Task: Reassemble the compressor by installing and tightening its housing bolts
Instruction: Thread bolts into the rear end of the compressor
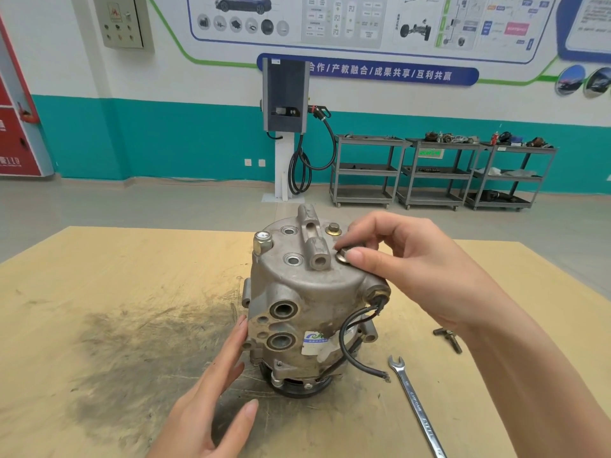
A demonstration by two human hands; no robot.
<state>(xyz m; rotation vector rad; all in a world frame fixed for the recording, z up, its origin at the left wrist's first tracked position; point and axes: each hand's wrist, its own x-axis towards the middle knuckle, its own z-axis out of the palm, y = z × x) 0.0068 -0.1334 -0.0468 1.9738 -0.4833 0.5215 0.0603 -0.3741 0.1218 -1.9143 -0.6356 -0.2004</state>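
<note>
The grey metal compressor (307,292) stands upright on the wooden table (99,292), its pulley end down. My right hand (406,259) pinches a housing bolt (344,256) at the right side of the top cover. A brass-coloured bolt (333,229) sits in the hole behind it. Two bolt holes (293,260) on the left of the cover are bare. A capped fitting (263,243) stands at the cover's left edge. My left hand (215,398) rests with straight fingers against the compressor's lower left side.
A combination spanner (418,408) lies on the table right of the compressor, near two loose bolts (448,337). A dark greasy stain (132,352) covers the table's left middle. Beyond the table stand a charging post (286,127) and grey shelf trolleys (436,173).
</note>
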